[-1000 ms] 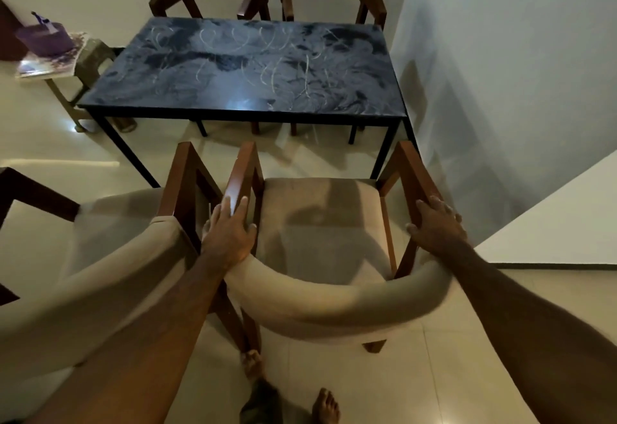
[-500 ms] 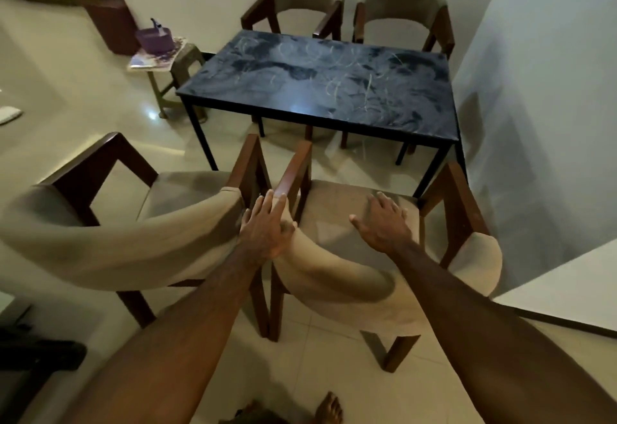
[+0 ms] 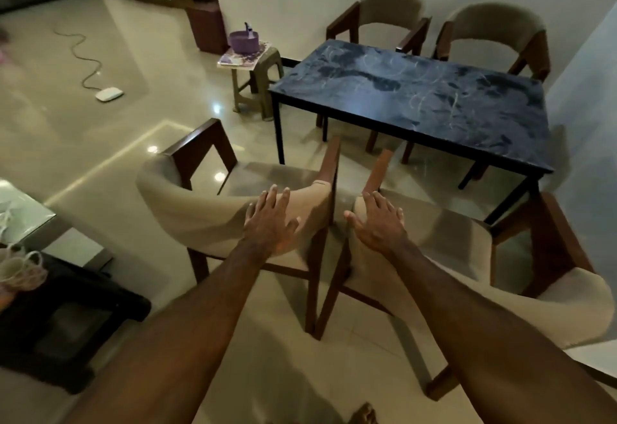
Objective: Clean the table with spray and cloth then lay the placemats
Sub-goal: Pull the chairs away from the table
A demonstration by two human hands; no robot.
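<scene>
Nearest, the left hand [image 3: 271, 223] lies flat, fingers straight, on the padded back of the left chair [image 3: 213, 210], grasping nothing; the right hand [image 3: 379, 223] rests likewise, released, on the right chair [image 3: 467, 256]. Both chairs stand pulled out, on the near side of the table [image 3: 417, 96]. My judgement: to clear access well, keep the chairs well apart from the table's edge, pushing evenly on the backs so legs do not catch. Count: four chairs, two near, two beyond the table; one table, its dark top bare; one stool [image 3: 257, 79] left of the table carrying one purple tub [image 3: 243, 41]; the placemats seem to lie beneath it.
</scene>
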